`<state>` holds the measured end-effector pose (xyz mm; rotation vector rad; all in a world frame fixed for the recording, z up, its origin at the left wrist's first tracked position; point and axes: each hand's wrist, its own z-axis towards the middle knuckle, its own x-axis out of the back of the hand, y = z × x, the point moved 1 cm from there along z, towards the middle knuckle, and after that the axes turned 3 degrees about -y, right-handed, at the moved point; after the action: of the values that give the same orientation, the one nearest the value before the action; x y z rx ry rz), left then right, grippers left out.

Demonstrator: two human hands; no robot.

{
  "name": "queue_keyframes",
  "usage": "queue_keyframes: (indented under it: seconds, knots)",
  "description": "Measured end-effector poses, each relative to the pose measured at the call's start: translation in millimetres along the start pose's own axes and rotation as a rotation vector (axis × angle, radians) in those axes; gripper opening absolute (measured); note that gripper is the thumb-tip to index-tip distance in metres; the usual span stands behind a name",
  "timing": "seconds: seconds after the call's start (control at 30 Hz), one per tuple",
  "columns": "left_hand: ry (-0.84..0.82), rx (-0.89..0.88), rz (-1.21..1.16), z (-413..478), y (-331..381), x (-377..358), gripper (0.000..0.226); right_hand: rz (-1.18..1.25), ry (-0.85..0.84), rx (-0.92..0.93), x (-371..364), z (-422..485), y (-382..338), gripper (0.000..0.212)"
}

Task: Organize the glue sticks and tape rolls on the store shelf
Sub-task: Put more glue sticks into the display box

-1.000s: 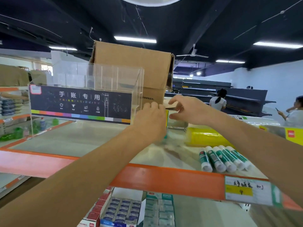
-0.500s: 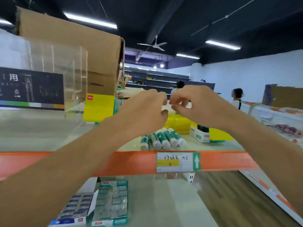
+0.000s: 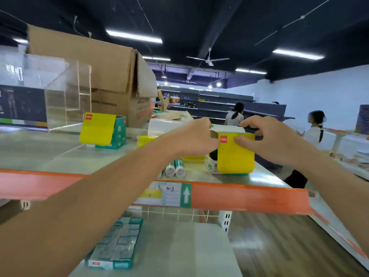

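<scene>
Glue sticks (image 3: 175,168) lie on their sides on the top shelf (image 3: 265,179), just left of the yellow-flapped display box (image 3: 235,154) that both hands are on; only two white cap ends show, the rest is hidden behind the left forearm. Far to the left of that box stands a clear acrylic display case (image 3: 65,96), with a large brown cardboard carton (image 3: 103,62) behind it. Nearer, but still well apart to the left, a second yellow-flapped box (image 3: 99,129) with teal sides sits on the same shelf. Just behind and left of the held box is a whitish wrapped bundle (image 3: 163,124); I cannot tell what it contains. The left hand (image 3: 193,136) is curled, its fingers bent over the box's top left corner, touching the upper edge of the cardboard. The yellow front flap hangs down over the box's face, with a small red logo at its upper left, and the box rests on the shelf near the front lip. The right hand (image 3: 267,138) is partly closed on the box's top right: the thumb presses on the yellow flap near its upper edge, while the fingers hook over the top behind it. Below the box, the orange shelf edge carries a price label (image 3: 169,194) with a green arrow. On the lower shelf, left of and beneath the box, lies a pack of teal-edged boxes (image 3: 117,244).
</scene>
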<state>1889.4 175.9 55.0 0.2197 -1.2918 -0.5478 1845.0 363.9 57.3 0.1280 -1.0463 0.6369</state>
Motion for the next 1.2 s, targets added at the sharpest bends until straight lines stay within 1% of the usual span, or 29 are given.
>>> queue_keyframes:
  seconds: [0.1, 0.17, 0.2, 0.23, 0.3, 0.4, 0.53, 0.7, 0.9, 1.1, 1.2]
  knots:
    - [-0.042, 0.053, -0.092, 3, 7, -12, 0.044, 0.116, -0.130, -0.076, -8, -1, 11, 0.050]
    - [-0.037, 0.080, -0.131, 3, 11, -17, 0.046, 0.261, -0.217, -0.091, -13, -3, 12, 0.051]
    - [-0.036, 0.092, -0.159, 2, 13, -19, 0.047, 0.344, -0.230, -0.093, -15, -4, 10, 0.051]
    - [-0.033, 0.102, -0.184, 1, 15, -21, 0.047, 0.393, -0.223, -0.093, -16, -5, 10, 0.051]
    - [-0.004, 0.118, -0.190, 0, 15, -25, 0.044, 0.398, -0.171, -0.084, -20, -5, 8, 0.051]
    - [0.098, 0.110, -0.160, -2, 13, -23, 0.033, 0.382, -0.086, -0.070, -23, -7, 1, 0.048]
    - [0.224, 0.024, -0.147, -10, 9, -3, 0.046, 0.397, 0.049, -0.070, -17, -2, -15, 0.049]
    - [0.386, -0.054, -0.084, -29, -10, 30, 0.048, 0.484, 0.133, -0.017, -13, 11, -58, 0.050]
    - [0.422, -0.011, 0.045, -63, -53, 64, 0.047, 0.481, 0.096, 0.049, -34, 23, -121, 0.049]
    - [0.433, -0.005, -0.001, -95, -102, 95, 0.040, 0.476, 0.067, 0.119, -51, 30, -181, 0.047]
    - [0.438, 0.010, 0.024, -107, -124, 106, 0.041, 0.459, 0.027, 0.152, -60, 34, -206, 0.047]
